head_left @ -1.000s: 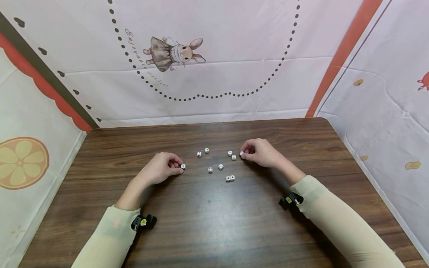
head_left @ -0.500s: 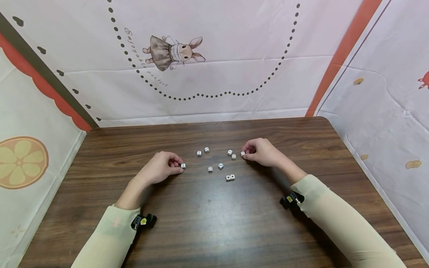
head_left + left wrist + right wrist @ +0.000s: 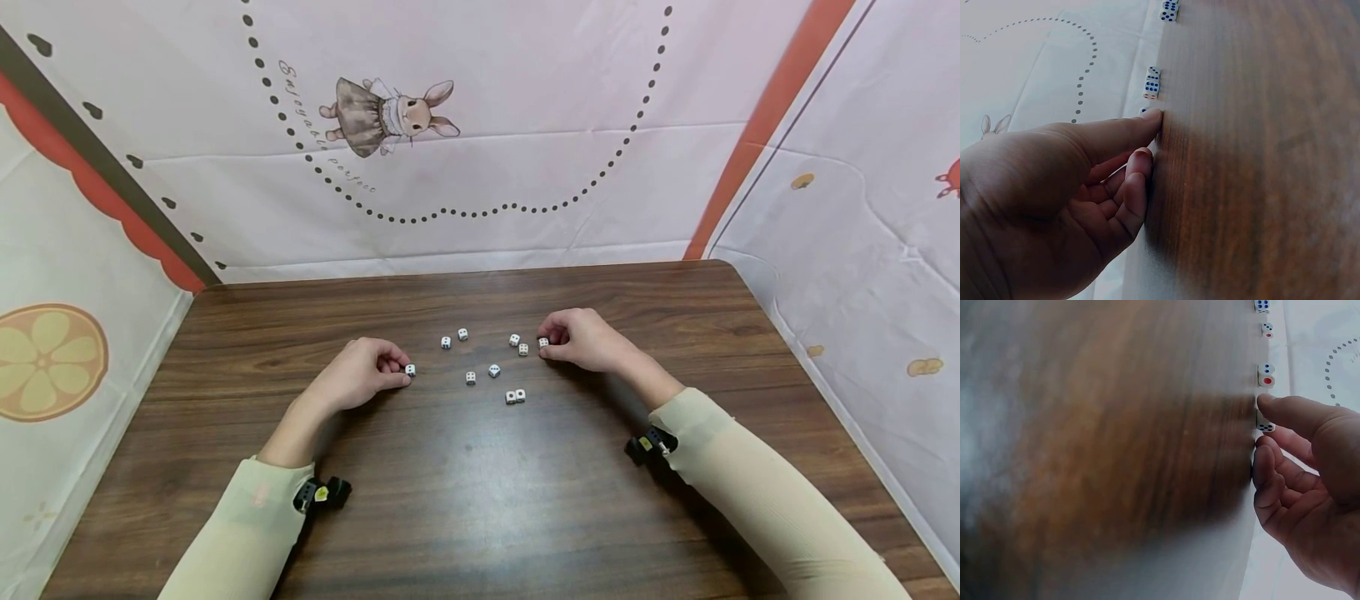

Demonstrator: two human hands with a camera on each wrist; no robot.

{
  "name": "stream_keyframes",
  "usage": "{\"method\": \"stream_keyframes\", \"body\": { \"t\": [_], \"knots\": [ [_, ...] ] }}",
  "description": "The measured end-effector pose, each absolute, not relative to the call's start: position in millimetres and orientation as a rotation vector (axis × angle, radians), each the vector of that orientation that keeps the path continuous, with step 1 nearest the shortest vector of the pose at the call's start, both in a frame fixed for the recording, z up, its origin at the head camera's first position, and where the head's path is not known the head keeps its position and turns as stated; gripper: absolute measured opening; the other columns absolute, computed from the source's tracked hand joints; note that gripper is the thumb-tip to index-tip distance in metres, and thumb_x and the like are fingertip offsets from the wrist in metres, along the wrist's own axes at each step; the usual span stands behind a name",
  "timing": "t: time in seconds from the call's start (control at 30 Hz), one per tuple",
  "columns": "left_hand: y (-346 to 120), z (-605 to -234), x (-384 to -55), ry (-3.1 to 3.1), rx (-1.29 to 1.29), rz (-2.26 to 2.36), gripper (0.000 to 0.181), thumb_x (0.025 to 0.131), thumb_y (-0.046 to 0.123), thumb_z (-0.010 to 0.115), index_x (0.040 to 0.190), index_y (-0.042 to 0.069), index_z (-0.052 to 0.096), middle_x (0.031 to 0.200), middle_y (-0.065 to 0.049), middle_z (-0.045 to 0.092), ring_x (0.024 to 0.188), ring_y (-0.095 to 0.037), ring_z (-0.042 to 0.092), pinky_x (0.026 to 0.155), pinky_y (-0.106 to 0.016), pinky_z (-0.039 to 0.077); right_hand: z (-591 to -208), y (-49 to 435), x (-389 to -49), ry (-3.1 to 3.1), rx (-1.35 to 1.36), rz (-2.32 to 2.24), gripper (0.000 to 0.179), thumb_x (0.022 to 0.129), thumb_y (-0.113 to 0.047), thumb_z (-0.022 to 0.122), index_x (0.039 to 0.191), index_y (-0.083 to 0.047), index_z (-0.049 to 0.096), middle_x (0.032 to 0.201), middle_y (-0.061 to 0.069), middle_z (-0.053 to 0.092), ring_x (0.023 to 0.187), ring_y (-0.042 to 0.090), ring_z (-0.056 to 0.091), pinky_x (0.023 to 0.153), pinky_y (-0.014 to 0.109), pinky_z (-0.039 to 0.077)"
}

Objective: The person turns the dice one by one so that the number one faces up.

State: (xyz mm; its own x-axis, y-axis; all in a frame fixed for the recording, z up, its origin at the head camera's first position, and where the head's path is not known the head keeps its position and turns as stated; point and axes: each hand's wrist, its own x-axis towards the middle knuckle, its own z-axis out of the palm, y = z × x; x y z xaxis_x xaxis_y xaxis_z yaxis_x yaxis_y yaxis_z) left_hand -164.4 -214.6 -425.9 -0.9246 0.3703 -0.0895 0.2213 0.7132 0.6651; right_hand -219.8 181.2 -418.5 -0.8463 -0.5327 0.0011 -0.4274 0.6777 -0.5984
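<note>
In the head view my left hand point(image 3: 358, 375) pinches a white die point(image 3: 410, 370) between thumb and fingers, low at the tabletop. The thumb hides most of that die point(image 3: 1144, 110) in the left wrist view. On the other side of the loose dice, my right hand point(image 3: 583, 340) has thumb and forefinger at the two sides of another white die point(image 3: 543, 342). A dotted side of this die point(image 3: 1265, 424) shows below the thumb in the right wrist view. Close to its left lie a die point(image 3: 523, 350) and a second die point(image 3: 514, 340).
Between the hands, several more dice are scattered on the brown wooden table point(image 3: 450, 500). Two of them form a touching pair point(image 3: 515, 397) nearest the person. A printed cloth point(image 3: 525, 167) hangs behind the table and along both sides.
The die at my right hand has shifted slightly right and sits squarer than a second ago. My right fingers have slid slightly left around it since half a second ago. The left hand stays still.
</note>
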Motion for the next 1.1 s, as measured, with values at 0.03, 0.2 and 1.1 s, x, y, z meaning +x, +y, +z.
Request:
{"method": "stream_keyframes", "body": {
  "t": [0.03,0.2,1.1],
  "knots": [
    [-214.8,-425.9,-164.4,2.703,0.474,1.011,0.012,0.092,0.013,0.085,0.099,0.008,0.077,0.083,0.002,0.069,0.079,-0.014,0.062,0.072,-0.028,0.05,-418.3,180.9,-219.8,2.717,-0.79,-0.901,0.02,0.09,-0.014,0.085,0.106,-0.006,0.076,0.084,-0.003,0.069,0.08,0.013,0.063,0.078,0.036,0.051],
    [-215.4,-426.3,-164.6,2.706,0.483,1.01,0.012,0.092,0.013,0.085,0.099,0.007,0.077,0.083,0.002,0.069,0.078,-0.014,0.062,0.072,-0.028,0.049,-417.7,180.1,-219.1,2.712,-0.807,-0.906,0.017,0.092,-0.012,0.083,0.106,-0.006,0.076,0.082,-0.003,0.068,0.077,0.012,0.062,0.075,0.035,0.051],
    [-216.4,-426.8,-165.2,2.705,0.501,1.023,0.01,0.092,0.012,0.085,0.098,0.008,0.078,0.083,0.002,0.069,0.078,-0.014,0.061,0.072,-0.028,0.049,-417.0,186.0,-217.2,2.682,-0.74,-0.974,0.009,0.093,-0.008,0.078,0.102,-0.007,0.076,0.084,-0.002,0.069,0.078,0.015,0.063,0.071,0.033,0.051]
  ]
}}
